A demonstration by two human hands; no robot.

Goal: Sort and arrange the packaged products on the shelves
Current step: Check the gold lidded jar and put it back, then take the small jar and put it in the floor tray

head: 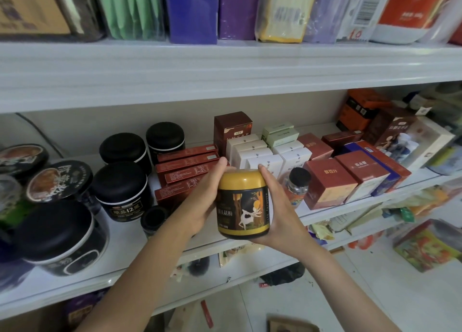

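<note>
A jar with a yellow lid and a dark label showing a white deer (pixel 243 205) is held upright in front of the middle shelf (pixel 120 246). My left hand (pixel 203 199) grips its left side and my right hand (pixel 278 211) grips its right side and underside. Behind it on the shelf lie flat dark-red boxes (pixel 186 165), white boxes (pixel 262 156) and a small bottle with a black cap (pixel 296 184). Black-lidded tubs (pixel 120 189) stand to the left.
Red boxes (pixel 330 181) and other cartons fill the shelf's right part. The upper shelf (pixel 225 69) carries green, purple and yellow packets. Lower shelves hold more packets, and a colourful box (pixel 427 246) sits low on the right. The floor shows below.
</note>
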